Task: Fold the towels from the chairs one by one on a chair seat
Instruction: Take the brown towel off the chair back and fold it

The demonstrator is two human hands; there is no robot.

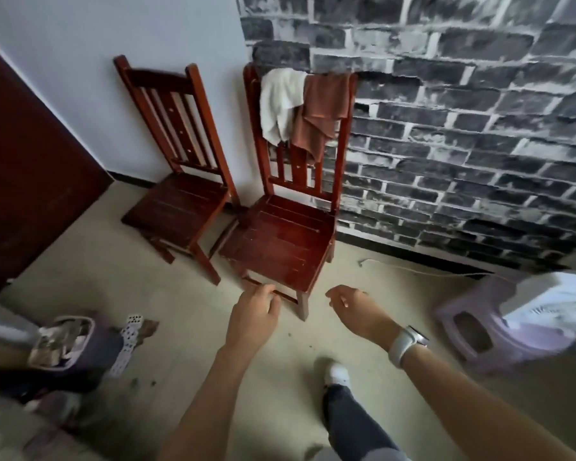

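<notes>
Reddish-brown wood made up two slatted chairs against the wall: the left chair (177,181) bare, the right chair (285,241) carrying a crumpled white towel (280,104) and a rust-brown towel (323,111) side by side over its backrest at twelve o'clock. The left hand (253,314) and right hand (353,307) hung loosely curled, grasping nothing, near its seat's front edge.

a single head-worn wide-angle view looks forward and steeply down over both outstretched forearms. it faces two wooden chairs (280,207) near the wall corner, with the floor (187,314) close below and straight lines bowed toward the frame's edges.
</notes>
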